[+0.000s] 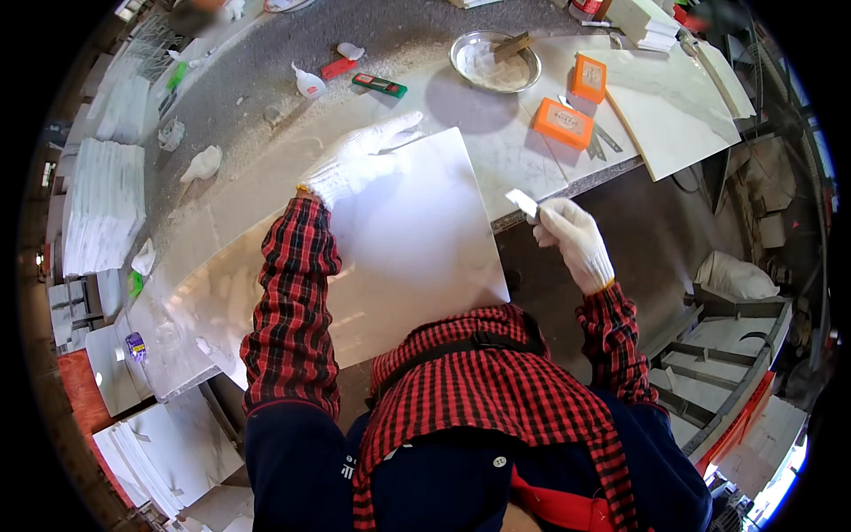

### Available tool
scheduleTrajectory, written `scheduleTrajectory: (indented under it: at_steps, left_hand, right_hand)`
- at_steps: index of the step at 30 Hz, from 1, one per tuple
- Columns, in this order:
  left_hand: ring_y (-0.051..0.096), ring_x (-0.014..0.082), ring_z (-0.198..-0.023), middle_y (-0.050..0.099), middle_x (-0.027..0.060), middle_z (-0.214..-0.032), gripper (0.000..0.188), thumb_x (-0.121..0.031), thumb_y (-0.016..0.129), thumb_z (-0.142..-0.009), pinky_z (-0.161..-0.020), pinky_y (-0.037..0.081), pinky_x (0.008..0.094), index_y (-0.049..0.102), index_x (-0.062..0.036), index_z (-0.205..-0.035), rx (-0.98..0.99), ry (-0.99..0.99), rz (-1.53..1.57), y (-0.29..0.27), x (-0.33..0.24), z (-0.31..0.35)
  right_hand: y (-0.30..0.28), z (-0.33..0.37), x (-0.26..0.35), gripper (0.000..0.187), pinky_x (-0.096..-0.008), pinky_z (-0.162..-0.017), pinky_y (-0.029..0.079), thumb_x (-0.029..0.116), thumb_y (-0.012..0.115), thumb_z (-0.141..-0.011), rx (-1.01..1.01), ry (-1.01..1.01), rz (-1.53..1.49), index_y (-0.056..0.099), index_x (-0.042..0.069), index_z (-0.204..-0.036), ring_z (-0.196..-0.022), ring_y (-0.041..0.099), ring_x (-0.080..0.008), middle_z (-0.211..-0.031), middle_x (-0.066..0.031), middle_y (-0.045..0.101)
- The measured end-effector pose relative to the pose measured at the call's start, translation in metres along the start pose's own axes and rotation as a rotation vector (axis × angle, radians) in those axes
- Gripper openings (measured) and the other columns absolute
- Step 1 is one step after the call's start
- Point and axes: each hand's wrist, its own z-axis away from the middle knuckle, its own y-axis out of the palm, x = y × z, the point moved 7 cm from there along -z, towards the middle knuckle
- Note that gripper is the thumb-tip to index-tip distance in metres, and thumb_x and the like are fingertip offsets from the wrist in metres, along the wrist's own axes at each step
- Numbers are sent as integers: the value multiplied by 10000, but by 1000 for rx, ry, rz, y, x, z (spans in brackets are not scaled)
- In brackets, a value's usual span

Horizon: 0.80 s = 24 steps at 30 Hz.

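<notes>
A white slab (pixel 424 235) on a worktop (pixel 514 152) is being touched by the gloved left hand (pixel 362 161); beside the slab, a small flat tool (pixel 522 202) is being held by the right hand (pixel 574 238).

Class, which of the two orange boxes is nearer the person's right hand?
The lower orange box in the picture; the upper orange box sits farther from the right hand.

Head view: the left of two head-worn fisheye cameras looks steeply down, upright and unmirrored, past the wearer's checked apron (pixel 483 381) at the lower edge. Its wide, round-rimmed field takes in the left hand (pixel 355 164) and right hand (pixel 572 238) at close range, with the worktop (pixel 253 184) stretching beyond.
</notes>
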Motion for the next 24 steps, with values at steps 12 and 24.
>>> scheduleTrajectory:
  at_steps: [12, 24]
  left_hand:
    - [672, 259, -1168, 751, 111, -1162, 290, -226, 659, -983, -1087, 446, 383, 730, -99, -1234, -992, 281, -827, -31, -43, 87]
    - [647, 279, -1146, 745, 28, -1044, 187, -280, 622, -988, -1184, 304, 550, 756, -151, -976, -1329, 74, -1242, -27, -3, 162]
  right_hand:
    - [1, -121, 165, 209, -382, -785, 552, 246, 614, -987, -360, -726, 949, 744, 137, -1108, -885, 717, -303, -981, -110, 754]
    - [-48, -142, 157, 475, -480, -894, 524, 377, 712, -907, -239, -496, 1169, 625, 152, -1316, -1096, 662, -360, -1185, -153, 701]
